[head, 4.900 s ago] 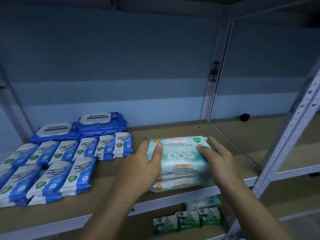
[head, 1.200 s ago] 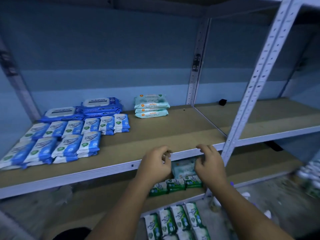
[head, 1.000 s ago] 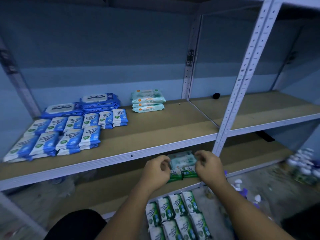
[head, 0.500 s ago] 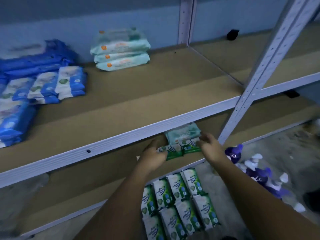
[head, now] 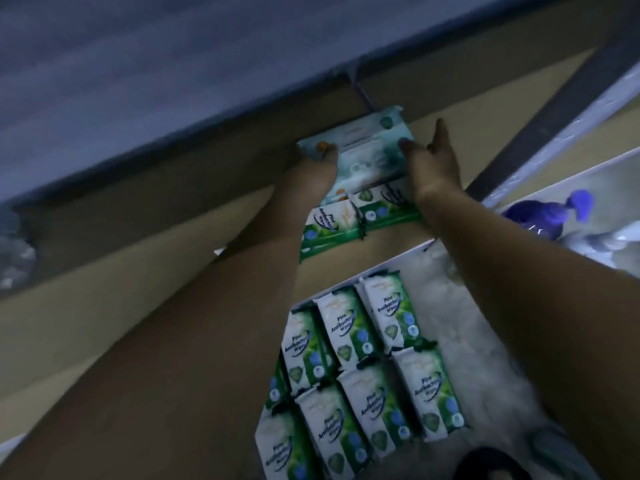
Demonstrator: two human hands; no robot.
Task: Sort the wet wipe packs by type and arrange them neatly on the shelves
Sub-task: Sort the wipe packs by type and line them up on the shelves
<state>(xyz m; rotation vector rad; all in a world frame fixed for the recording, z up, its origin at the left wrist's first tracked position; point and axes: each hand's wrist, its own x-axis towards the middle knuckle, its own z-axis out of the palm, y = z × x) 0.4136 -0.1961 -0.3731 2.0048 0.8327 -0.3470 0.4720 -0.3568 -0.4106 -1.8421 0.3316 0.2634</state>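
Teal wipe pack (head: pixel 363 155) now gripped by both hands, earlier just reached

Blue-capped spray bottles (head: pixel 550 216) lie on the floor at right.

- Your two hands, left hand (head: pixel 313 171) and right hand (head: pixel 431 161), fill the gap under the upper shelf's front edge (head: pixel 194 123), either side of the pale teal pack (head: pixel 363 150).
- Just near of it, green pine packs on the lower shelf (head: pixel 343 220) block the way straight back.
- The lower shelf board (head: pixel 104 271) lies bare to the left: open room there.
- On the floor, rows of green packs (head: pixel 360 358) crowd the near centre.
- A dark upright post (head: pixel 554 98) and purple bottles (head: pixel 547 216) close the right side.
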